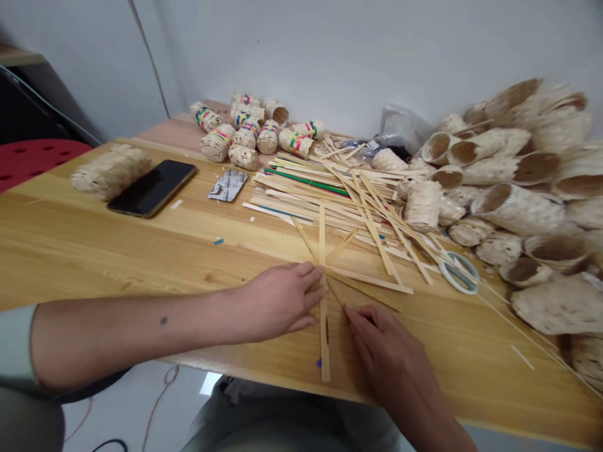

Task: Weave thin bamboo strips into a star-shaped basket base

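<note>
Left hand (277, 300): fingers extended, unclenched, tips touching the crossing of flat pale bamboo strips (323, 326) near the near edge of the pine tabletop (94, 263). Longest strip's axis points away from the person. Right hand (391, 351): fingers open, just beside, no grasp.

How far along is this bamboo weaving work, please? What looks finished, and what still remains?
Done: woven bamboo rolls with coloured bands sit at the back, and many plain woven bamboo tubes are heaped at the right. In hand: the left hand and right hand rest on crossed bamboo strips on the wooden table. Left: a pile of loose strips looks unwoven.
</note>
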`<state>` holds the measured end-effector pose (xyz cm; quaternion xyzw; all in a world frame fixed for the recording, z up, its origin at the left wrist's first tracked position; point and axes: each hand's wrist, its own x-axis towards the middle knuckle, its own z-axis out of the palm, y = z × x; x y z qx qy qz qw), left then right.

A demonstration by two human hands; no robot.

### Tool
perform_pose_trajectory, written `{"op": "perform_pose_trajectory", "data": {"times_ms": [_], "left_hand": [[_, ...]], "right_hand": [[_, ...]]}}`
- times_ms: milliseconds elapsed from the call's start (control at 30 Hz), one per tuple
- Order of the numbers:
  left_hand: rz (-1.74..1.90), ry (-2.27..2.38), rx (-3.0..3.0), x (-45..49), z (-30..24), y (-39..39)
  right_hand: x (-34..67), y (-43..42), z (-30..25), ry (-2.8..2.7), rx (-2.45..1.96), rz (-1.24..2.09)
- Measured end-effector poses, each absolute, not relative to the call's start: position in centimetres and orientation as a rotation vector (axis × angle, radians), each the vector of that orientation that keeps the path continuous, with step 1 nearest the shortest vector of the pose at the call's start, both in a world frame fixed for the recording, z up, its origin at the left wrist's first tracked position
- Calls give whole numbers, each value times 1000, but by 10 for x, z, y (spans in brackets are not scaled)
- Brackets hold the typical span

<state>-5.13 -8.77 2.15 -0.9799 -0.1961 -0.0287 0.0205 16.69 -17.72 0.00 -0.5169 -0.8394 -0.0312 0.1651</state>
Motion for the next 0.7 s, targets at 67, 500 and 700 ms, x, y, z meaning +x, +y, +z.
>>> {"op": "perform_pose_trajectory", "data": {"times_ms": [67, 500, 700], "left_hand": [[-106, -620, -3049, -51, 22, -88], [-110, -643, -3062, -52, 19, -87], [-88, -673, -3072, -53, 21, -88]], "right_hand": [[166, -178, 0, -2375, -1468, -100], [162, -183, -6, -2312, -1488, -96], [161, -181, 0, -2164, -1527, 110]]}}
